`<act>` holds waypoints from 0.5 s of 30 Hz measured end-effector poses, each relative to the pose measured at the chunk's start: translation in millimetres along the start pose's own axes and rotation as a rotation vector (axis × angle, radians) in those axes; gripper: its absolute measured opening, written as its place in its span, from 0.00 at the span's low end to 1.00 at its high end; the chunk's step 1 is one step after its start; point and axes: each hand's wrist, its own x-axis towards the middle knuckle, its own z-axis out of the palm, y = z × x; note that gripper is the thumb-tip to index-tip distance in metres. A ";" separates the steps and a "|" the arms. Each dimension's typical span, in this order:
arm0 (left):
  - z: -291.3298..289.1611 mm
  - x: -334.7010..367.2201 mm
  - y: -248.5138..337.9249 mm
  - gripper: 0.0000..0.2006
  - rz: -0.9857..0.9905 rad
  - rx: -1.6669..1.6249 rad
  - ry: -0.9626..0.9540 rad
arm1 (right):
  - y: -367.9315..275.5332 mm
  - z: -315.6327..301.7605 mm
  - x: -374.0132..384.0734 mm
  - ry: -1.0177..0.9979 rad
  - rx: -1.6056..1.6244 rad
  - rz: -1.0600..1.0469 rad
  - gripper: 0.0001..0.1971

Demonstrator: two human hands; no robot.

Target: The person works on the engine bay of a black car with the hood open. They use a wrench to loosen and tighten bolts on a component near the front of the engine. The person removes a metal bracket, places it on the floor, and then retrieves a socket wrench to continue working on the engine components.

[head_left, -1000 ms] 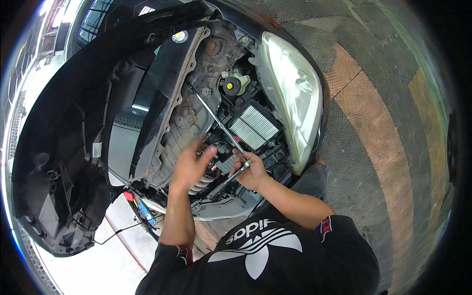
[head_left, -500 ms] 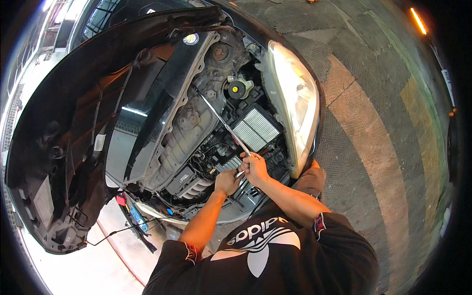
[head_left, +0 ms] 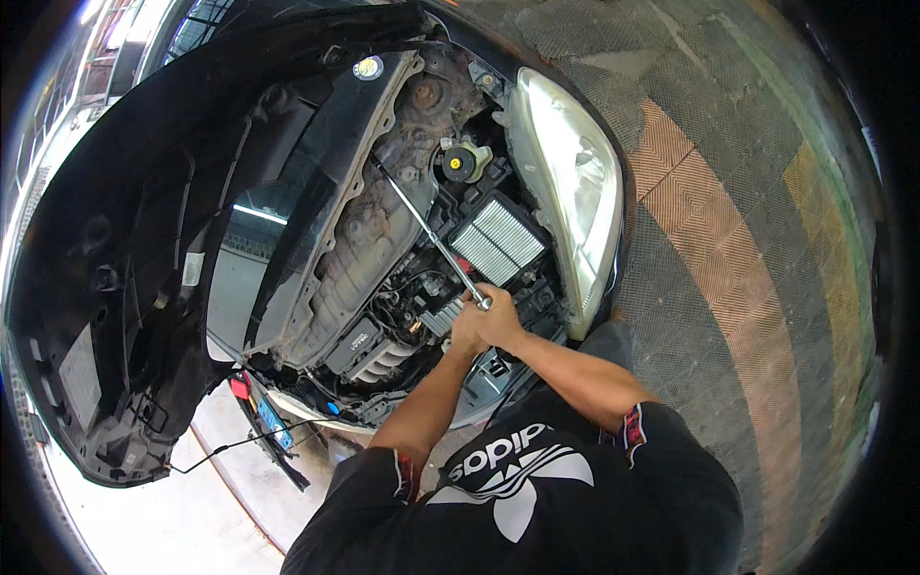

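Observation:
Over the open engine bay (head_left: 331, 292), a long chrome ratchet wrench (head_left: 448, 256) slants down from the upper left, its head beside my hands. My right hand (head_left: 500, 316) is closed around the head end. Pressed against it from the left is my left hand (head_left: 466, 333), with its fingers curled in under the right one; what they grip is hidden. Just beyond my hands sits a pleated white air filter (head_left: 498, 240) in a dark housing. A black engine cover (head_left: 359, 347) lies to the left of my hands.
The raised black hood (head_left: 125, 206) fills the left, with a thin prop rod (head_left: 216, 450) below it. A clear headlight (head_left: 570, 192) borders the bay on the right. Beyond the filter is a black-capped fluid reservoir (head_left: 460, 165). Patterned mats (head_left: 709, 249) cover the floor at right.
My left hand has moved up and right until it meets my right hand. The small shiny metal piece it held is now out of sight. The wrench head now shows above my fingers.

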 end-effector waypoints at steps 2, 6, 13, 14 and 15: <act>15.6 14.5 -1.6 0.19 0.005 -0.027 0.019 | 0.0 -8.4 4.9 -0.058 -0.277 -0.125 0.10; 35.2 27.9 -5.0 0.21 0.221 -0.095 0.063 | 0.5 -23.0 13.5 0.006 -0.344 -0.137 0.11; -169.1 -100.6 52.1 0.16 -0.150 0.401 -0.055 | -5.3 9.0 -6.4 -0.188 1.413 0.888 0.02; -178.9 -102.7 69.1 0.17 -0.168 0.487 -0.146 | -6.3 13.4 -7.9 -0.199 1.479 0.888 0.02; -184.5 -104.0 79.3 0.19 -0.161 0.569 -0.170 | -6.9 15.8 -9.2 -0.203 1.553 0.875 0.03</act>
